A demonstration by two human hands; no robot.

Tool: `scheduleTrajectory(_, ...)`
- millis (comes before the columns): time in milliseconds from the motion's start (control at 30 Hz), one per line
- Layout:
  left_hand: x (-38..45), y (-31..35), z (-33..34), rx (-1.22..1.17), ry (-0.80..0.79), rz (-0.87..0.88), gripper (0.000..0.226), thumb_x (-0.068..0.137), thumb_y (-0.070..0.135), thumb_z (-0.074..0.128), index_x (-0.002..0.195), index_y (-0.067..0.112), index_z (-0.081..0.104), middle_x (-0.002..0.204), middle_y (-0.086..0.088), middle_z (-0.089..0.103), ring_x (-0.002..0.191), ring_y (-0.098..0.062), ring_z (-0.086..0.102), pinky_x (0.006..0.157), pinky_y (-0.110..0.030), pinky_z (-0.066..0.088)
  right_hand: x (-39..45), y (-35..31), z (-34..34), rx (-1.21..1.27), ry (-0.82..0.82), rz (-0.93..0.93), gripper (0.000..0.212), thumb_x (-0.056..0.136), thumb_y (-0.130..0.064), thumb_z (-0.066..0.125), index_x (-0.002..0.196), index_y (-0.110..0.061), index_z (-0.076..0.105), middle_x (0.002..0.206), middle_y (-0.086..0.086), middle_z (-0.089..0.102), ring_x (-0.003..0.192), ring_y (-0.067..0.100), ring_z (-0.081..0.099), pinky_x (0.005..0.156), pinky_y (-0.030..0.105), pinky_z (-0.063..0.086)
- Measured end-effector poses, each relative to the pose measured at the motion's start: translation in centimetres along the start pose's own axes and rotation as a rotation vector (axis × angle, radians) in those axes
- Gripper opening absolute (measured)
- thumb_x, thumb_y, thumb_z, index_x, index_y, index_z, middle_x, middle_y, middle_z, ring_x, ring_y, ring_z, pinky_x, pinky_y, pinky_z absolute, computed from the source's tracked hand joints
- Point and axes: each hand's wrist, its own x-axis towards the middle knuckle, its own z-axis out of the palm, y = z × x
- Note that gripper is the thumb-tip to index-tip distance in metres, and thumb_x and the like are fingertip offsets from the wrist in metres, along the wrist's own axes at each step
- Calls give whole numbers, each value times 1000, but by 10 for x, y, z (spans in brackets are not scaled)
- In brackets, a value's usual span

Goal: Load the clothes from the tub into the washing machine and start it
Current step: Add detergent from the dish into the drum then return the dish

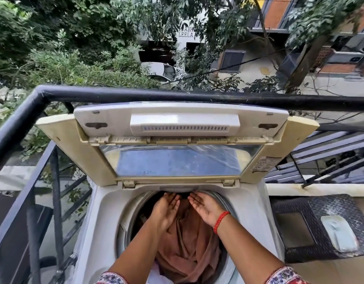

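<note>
Rust-brown cloth [189, 242] fills the round drum of the top-loading washing machine [107, 203], its folded lid [177, 144] propped upright at twelve o'clock. Both hands hover over the cloth's far end, fingers straight and held together, gripping nothing: left hand [164, 210] at eleven o'clock, right hand [205, 208] at one, red thread at its wrist. A black railing [197, 97] runs behind the lid. A dark mesh stand [320, 228] sits at three o'clock.

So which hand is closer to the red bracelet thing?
Right. The red thread band is tied on the right wrist, just below the right hand. The left hand is across the brown cloth, over the drum's left side.
</note>
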Motion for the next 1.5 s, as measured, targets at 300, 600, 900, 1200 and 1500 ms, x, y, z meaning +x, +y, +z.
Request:
scheduleTrajectory(300,3,-1,2,-170,9,0,49,104,35,26,138,3,40,148,-19,39,137,-30,38,104,-36,35,0,5,12,209,-21,7,25,99,-4,38,83,2,57,68,18,66,71,29,65,51,30,57)
scheduleTrajectory(600,-3,-7,-4,-173,-59,20,51,99,46,35,124,4,51,143,-18,46,116,-25,54,99,-34,40,-5,13,8,246,-30,-3,25,99,-4,39,84,2,57,60,16,68,53,23,70,52,31,58)
scheduleTrajectory(900,-10,-15,-16,-147,-61,-7,82,88,65,41,141,3,34,125,-18,52,112,-29,55,98,-37,42,-12,22,-10,207,-43,42,25,100,-6,37,90,5,57,67,21,69,59,29,71,55,35,59)
scheduleTrajectory(1200,-20,-25,-45,-33,-108,-17,79,88,63,44,140,3,40,118,-17,59,106,-26,61,98,-36,43,-24,39,-29,194,-20,74,26,101,-5,36,94,10,57,76,25,70,72,35,70,56,36,58)
scheduleTrajectory(1500,-51,-37,-47,242,-83,-81,75,90,66,33,132,5,47,109,-14,62,98,-28,62,82,-34,50,-50,35,-36,-32,14,11,19,100,-8,42,93,2,57,80,23,68,78,31,64,52,28,57)
